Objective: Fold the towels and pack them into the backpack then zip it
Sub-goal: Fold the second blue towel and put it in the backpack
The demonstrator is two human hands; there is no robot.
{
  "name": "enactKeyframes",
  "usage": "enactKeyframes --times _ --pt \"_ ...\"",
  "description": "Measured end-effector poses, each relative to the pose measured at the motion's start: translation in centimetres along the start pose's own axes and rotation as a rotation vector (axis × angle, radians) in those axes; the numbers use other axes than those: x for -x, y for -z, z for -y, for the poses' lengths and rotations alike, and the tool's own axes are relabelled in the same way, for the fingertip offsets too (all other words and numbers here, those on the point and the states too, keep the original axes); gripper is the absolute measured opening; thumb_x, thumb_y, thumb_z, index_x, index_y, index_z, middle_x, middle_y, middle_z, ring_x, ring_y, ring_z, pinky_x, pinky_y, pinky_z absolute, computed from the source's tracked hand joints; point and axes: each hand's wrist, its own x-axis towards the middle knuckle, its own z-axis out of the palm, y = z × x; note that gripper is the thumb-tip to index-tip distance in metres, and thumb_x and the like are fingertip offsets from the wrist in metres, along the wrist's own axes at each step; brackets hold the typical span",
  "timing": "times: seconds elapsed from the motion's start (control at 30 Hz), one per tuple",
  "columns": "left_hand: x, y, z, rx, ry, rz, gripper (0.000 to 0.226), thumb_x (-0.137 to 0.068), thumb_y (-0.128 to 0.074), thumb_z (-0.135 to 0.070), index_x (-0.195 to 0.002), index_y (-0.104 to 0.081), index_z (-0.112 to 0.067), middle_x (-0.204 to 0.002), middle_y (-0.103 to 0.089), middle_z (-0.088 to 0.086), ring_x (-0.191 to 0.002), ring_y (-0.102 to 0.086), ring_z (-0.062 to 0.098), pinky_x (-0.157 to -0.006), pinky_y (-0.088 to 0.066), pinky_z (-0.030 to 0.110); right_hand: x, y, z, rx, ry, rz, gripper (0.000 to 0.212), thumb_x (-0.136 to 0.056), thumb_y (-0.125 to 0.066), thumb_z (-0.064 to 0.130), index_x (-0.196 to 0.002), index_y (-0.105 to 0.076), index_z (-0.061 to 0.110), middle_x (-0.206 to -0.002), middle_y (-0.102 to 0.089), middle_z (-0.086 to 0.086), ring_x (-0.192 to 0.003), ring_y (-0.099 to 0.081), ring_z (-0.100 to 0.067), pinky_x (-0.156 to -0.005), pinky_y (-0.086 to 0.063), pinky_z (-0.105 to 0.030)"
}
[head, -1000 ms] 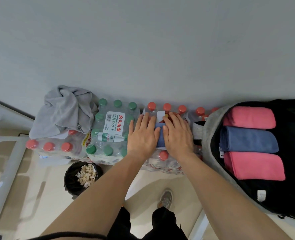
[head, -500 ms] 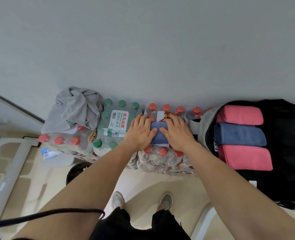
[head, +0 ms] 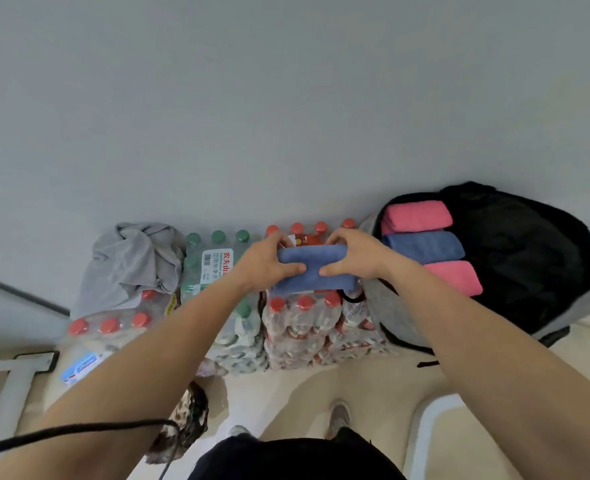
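Observation:
A folded blue towel (head: 312,268) lies over the red-capped bottle pack (head: 304,320). My left hand (head: 267,261) grips its left end and my right hand (head: 354,256) grips its right end, thumbs underneath at the front. To the right, the open black backpack (head: 529,258) holds a pink towel (head: 416,216), a blue towel (head: 425,247) and another pink towel (head: 454,277), folded side by side. A crumpled grey towel (head: 130,265) sits on the bottle packs at the left.
Shrink-wrapped packs of green-capped bottles (head: 217,265) and red-capped bottles (head: 109,327) stand against the grey wall. A black bin (head: 189,420) sits on the floor below them. A white frame (head: 9,386) is at the left, and a black cable (head: 78,433) crosses my left arm.
My hands went from pressing flat on the blue towel to gripping its two ends, with more of the towel showing between them. The camera view shifted back.

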Motion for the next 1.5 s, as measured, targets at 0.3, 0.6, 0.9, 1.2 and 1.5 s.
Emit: enactKeyframes --times 0.3,0.6,0.9,1.2,1.5 --pt "-3.0 -3.5 -11.5 0.144 -0.149 -0.091 0.034 -0.087 -0.066 -0.048 -0.105 -0.056 -0.02 -0.094 -0.065 -0.003 -0.084 -0.061 0.017 -0.072 -0.05 0.033 8.4 6.6 -7.2 -0.498 -0.2 -0.36 0.054 -0.072 -0.085 0.044 -0.113 -0.062 0.019 -0.108 -0.069 -0.002 -0.101 -0.067 -0.021 -0.079 -0.056 -0.035" --pt "-4.0 -12.3 -18.4 0.235 -0.194 0.317 0.06 -0.082 -0.076 -0.038 -0.131 -0.045 -0.023 -0.12 -0.056 -0.005 -0.104 -0.056 0.013 -0.082 -0.043 0.024 15.9 7.8 -15.7 -0.211 -0.391 -0.492 0.066 -0.08 -0.08 0.032 -0.137 -0.048 0.018 -0.13 -0.056 -0.002 -0.113 -0.054 -0.018 -0.091 -0.04 -0.027" --pt "-4.0 -17.9 -20.0 -0.099 -0.192 0.306 0.052 -0.071 -0.079 -0.038 -0.111 -0.054 -0.016 -0.095 -0.063 0.0 -0.083 -0.06 0.019 -0.063 -0.048 0.033 16.7 4.6 -20.2 -0.093 -0.553 -0.272 0.063 -0.084 -0.074 0.031 -0.136 -0.052 0.002 -0.133 -0.058 -0.016 -0.12 -0.055 -0.033 -0.088 -0.04 -0.03" --pt "-3.4 -17.5 -18.9 -0.588 -0.318 0.205 0.048 -0.079 -0.056 -0.066 -0.095 -0.047 -0.021 -0.082 -0.058 -0.004 -0.074 -0.058 0.022 -0.062 -0.046 0.035 16.3 1.4 -20.4 -0.078 -0.575 -0.295 0.035 -0.08 -0.077 0.027 -0.096 -0.059 0.003 -0.098 -0.065 -0.015 -0.092 -0.063 -0.033 -0.077 -0.051 -0.037" --pt "-2.5 -15.8 -18.4 -0.494 -0.306 0.294 0.045 -0.084 -0.06 -0.053 -0.108 -0.048 -0.017 -0.089 -0.059 0.0 -0.079 -0.057 0.022 -0.064 -0.048 0.037 16.7 1.8 -19.1 -0.119 -0.642 -0.356 0.032 -0.081 -0.074 0.029 -0.096 -0.058 0.006 -0.096 -0.062 -0.011 -0.085 -0.06 -0.029 -0.064 -0.043 -0.032"
